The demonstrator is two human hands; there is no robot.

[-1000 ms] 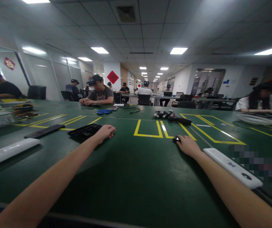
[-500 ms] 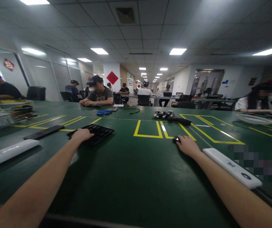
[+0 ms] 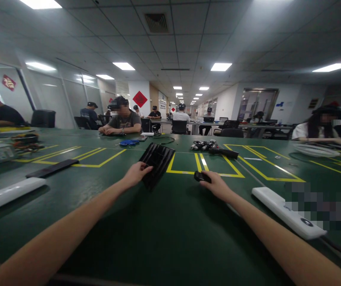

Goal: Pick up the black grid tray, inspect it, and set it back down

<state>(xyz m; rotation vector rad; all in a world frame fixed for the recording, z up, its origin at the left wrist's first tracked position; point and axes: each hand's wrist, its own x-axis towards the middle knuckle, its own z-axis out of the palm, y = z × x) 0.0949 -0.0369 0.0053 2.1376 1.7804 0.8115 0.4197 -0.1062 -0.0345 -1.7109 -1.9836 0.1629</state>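
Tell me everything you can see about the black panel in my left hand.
The black panel is thin, roughly rectangular, plastic-looking, with faint ridges across its face. It is steeply tilted over the green table, its left edge gripped by your left hand. Whether its lower corner touches down is unclear.

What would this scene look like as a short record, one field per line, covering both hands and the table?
Left hand: gripping a black panel, held tilted
Right hand: holding a small black object, exact kind unclear
Surface: green table with yellow tape outlines
Left side: black bar beyond a long white bar
Right side: another white bar
Farther across: blue item and dark tangled bundle
People: several seated, one co-worker across the table
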